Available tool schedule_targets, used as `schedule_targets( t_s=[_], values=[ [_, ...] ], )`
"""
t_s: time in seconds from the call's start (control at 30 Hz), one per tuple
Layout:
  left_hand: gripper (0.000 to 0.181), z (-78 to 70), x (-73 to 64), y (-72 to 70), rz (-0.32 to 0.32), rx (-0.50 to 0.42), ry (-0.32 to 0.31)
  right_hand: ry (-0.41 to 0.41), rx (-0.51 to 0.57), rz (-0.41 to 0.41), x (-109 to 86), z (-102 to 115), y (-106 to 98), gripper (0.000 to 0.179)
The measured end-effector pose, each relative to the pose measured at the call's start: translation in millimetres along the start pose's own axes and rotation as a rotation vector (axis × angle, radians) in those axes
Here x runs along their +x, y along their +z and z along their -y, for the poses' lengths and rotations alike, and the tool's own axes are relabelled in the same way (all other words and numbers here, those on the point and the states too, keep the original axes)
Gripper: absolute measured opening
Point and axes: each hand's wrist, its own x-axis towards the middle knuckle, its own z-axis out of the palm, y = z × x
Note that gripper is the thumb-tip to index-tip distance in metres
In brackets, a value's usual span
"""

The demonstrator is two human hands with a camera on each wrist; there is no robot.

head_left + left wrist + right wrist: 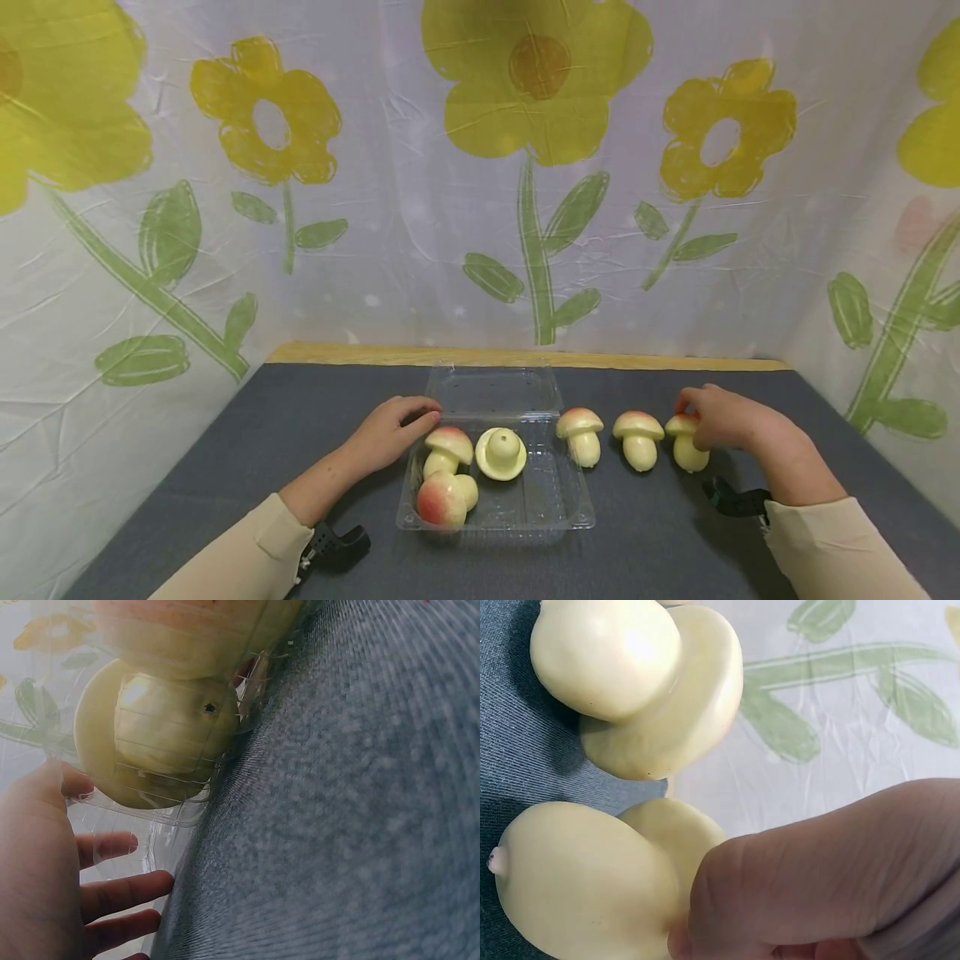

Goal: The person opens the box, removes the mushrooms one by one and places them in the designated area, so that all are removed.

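Observation:
My right hand (731, 419) pinches the cap of a toy mushroom (687, 454) at the right end of a row, its cream stem pointing towards me. In the right wrist view the thumb lies against this mushroom (585, 881), beside a neighbouring one (607, 660). My left hand (386, 433) is at the back left corner of a clear plastic clamshell box (551, 504). Its fingers (124, 896) are spread and fairly straight along the box's side. Inside the box are a mushroom (448, 450), one lying cap forward (442, 502), and one stem up (501, 454).
Two more mushrooms, one (581, 433) beside the box's right wall and another (639, 439) farther right, complete the row. The box's lid (495, 390) lies open at the back. A dark cloth (285, 442) covers the table, with a flower-printed curtain (375, 208) behind.

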Motion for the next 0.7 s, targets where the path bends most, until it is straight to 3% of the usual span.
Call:
schedule_targets(
  t_s=[0.7],
  values=[
    [0.035, -1.2, 0.1, -0.2, 0.001, 0.004, 0.003, -0.034, 0.134, 0.072, 0.3, -1.8, -4.8, 0.061]
  ],
)
